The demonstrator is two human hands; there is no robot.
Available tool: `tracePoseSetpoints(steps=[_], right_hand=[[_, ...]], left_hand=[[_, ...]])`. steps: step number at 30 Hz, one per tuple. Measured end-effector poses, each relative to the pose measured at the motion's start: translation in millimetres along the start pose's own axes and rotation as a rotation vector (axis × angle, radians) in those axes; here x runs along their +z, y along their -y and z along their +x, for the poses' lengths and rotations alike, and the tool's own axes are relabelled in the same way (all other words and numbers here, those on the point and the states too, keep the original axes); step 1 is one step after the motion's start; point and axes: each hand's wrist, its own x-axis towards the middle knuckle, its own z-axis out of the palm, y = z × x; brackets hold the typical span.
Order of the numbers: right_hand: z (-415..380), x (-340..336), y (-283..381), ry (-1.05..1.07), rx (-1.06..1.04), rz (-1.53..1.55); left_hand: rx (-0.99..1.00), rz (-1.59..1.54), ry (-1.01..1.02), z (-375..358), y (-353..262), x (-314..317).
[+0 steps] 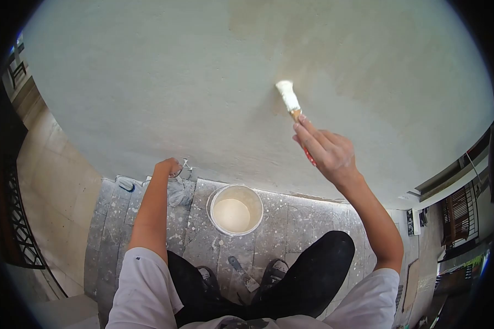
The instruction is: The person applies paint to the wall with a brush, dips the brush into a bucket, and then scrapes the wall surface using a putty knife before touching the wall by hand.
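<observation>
My right hand (333,152) is closed around the handle of a paintbrush (288,97). White paint coats the bristles, and their tip is at the grey-green wall (203,77), beside a beige damp-looking patch. Part of the red handle shows below my fingers. Lower left, my left hand (171,166) is curled close to the foot of the wall, its fingers mostly hidden. A white-smeared, crumpled-looking thing (179,193) lies just below it, with thin white pieces beside the fingers. Between my arms stands a white bucket (260,211) holding cream-coloured paint.
A scraper (242,273) lies on the paint-spattered grey floor covering (307,222) between my feet. A small brush-like object (125,185) rests at the wall's foot on the left. Pale tiles (57,164) extend beyond. A white-and-black box (413,222) sits on the right.
</observation>
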Motion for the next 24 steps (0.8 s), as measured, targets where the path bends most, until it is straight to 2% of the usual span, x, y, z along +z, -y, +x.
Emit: tracePoseSetpoints(steps=[1,4,6,8,9,11,13,14,15,19,20,22,23,24], right_hand=[[-3.8,2.9,1.9,0.024,-0.019,0.078],[23.9,-26.9,-17.6,0.305,0.137,0.256],[52.3,-40.7,-41.6,0.18,0.261,0.354],[78.6,-65.2,-52.0,0.026,0.434,0.274],[86.1,-70.1,-54.6,-0.103,0.401,0.195],[86.1,-63.8,-59.5,-0.273,0.129,0.016],[64.7,-39.8,-46.4,-0.218,-0.066,-0.13],[43.6,-27.7,-32.7,-0.051,-0.09,-0.231],[27.8,-15.2,-24.6,-0.008,-0.179,-0.231],[33.7,-24.3,-17.1,0.214,-0.121,0.145],[48.7,-33.1,-25.4,0.202,-0.024,0.154],[77.1,-51.7,-50.1,0.05,0.089,0.148],[91.7,-61.2,-60.8,-0.12,0.04,0.084],[100.7,-72.3,-63.7,-0.197,0.037,-0.031]], left_hand=[[0.005,-0.01,0.003,19.2,13.2,6.1],[0.01,-0.001,0.018,42.9,31.0,13.7],[0.002,0.039,0.016,35.1,23.4,6.3],[-0.013,0.094,0.006,1.9,0.5,0.0],[0.005,0.064,0.002,8.4,4.6,3.0],[0.045,-0.001,-0.014,35.0,19.8,10.8],[0.049,0.026,0.002,47.2,24.1,12.2],[0.048,0.037,0.01,48.8,26.3,12.5],[0.052,0.021,0.009,47.5,27.2,12.7],[0.036,-0.001,0.009,40.9,25.4,9.5],[0.023,0.005,0.012,38.2,24.7,8.4],[0.004,0.034,0.008,8.3,4.8,-1.2],[-0.002,0.045,0.005,-1.9,-2.4,-2.7],[0.01,0.021,0.008,8.7,4.4,1.7]])
